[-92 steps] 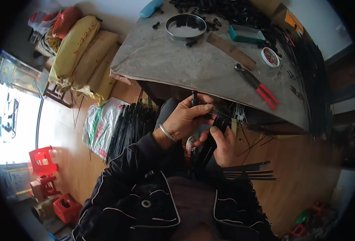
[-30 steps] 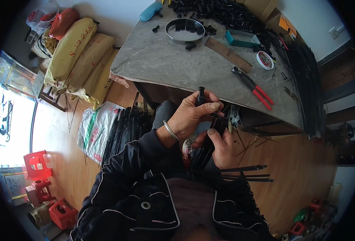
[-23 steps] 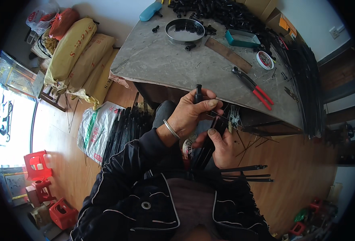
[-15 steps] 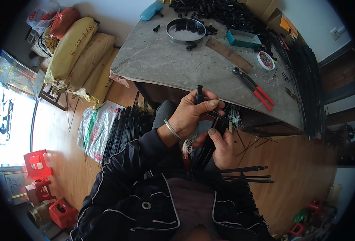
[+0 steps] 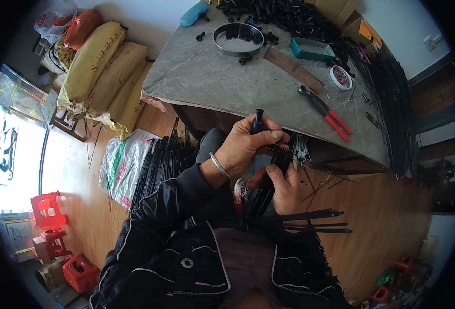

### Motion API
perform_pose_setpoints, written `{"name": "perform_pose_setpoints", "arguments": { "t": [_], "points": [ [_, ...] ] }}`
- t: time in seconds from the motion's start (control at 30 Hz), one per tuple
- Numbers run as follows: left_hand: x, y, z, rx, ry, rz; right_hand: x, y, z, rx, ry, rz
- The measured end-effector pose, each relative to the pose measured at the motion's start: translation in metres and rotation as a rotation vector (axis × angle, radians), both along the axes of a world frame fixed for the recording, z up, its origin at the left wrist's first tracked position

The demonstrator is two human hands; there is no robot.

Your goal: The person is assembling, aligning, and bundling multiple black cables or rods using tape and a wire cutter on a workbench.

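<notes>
My left hand [image 5: 240, 144], with a silver bangle at the wrist, is closed around a black fitting with a knobbed end [image 5: 258, 122]. The knob points up, close to the table's front edge. Just below and to the right, my right hand [image 5: 286, 189] is closed on a bundle of slim black rods [image 5: 262, 198], thumb on top. The upper ends of these rods meet the fingers of my left hand, and a thin wire-like piece shows there. Exactly how fitting and rods touch is hidden by the fingers. More black rods [image 5: 320, 226] lie across my lap to the right.
On the grey table [image 5: 207, 77] are red-handled cutters [image 5: 325, 114], a flat metal bar [image 5: 294, 70], a round metal dish [image 5: 238, 40], a teal tray [image 5: 312, 49] and heaped black fittings [image 5: 284, 13]. Rods lie on a white sack [image 5: 119, 165] at left; stuffed sacks [image 5: 93, 72] stand behind.
The fitting in my left hand has shifted slightly right, along with the fingertips. My right hand stays nearly in place on the rods, and the rods on my lap have moved a little.
</notes>
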State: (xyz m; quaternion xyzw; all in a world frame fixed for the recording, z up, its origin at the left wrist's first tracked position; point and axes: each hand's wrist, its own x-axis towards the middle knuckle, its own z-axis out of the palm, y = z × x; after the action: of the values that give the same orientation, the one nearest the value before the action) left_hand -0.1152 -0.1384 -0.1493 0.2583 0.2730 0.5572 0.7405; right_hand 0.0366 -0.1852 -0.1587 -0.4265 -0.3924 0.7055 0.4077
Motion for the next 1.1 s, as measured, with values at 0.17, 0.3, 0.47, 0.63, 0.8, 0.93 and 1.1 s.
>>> {"name": "perform_pose_setpoints", "arguments": {
  "t": [0.17,0.3,0.47,0.63,0.8,0.93,1.1],
  "points": [
    [-0.007,0.001,0.005,0.154,0.085,-0.049,-0.004,-0.004,0.004,0.217,-0.125,-0.068],
    [-0.007,0.001,0.007,0.11,0.133,-0.051,-0.002,-0.003,0.004,0.231,-0.119,-0.037],
    [-0.012,-0.009,0.017,0.035,0.493,0.056,0.002,0.001,0.003,0.255,-0.108,-0.089],
    [-0.001,-0.026,0.006,0.055,0.644,-0.023,0.005,-0.001,-0.001,0.237,-0.071,-0.077],
    [0.006,-0.029,0.004,-0.006,0.489,0.053,0.022,0.011,0.009,0.535,-0.431,-0.006],
    [0.012,-0.029,0.002,-0.077,0.401,0.056,0.031,0.018,-0.009,0.413,-0.341,0.078],
    [0.012,-0.027,-0.004,-0.084,0.297,0.016,0.036,0.026,-0.025,0.065,0.134,0.192]
  ]
}}
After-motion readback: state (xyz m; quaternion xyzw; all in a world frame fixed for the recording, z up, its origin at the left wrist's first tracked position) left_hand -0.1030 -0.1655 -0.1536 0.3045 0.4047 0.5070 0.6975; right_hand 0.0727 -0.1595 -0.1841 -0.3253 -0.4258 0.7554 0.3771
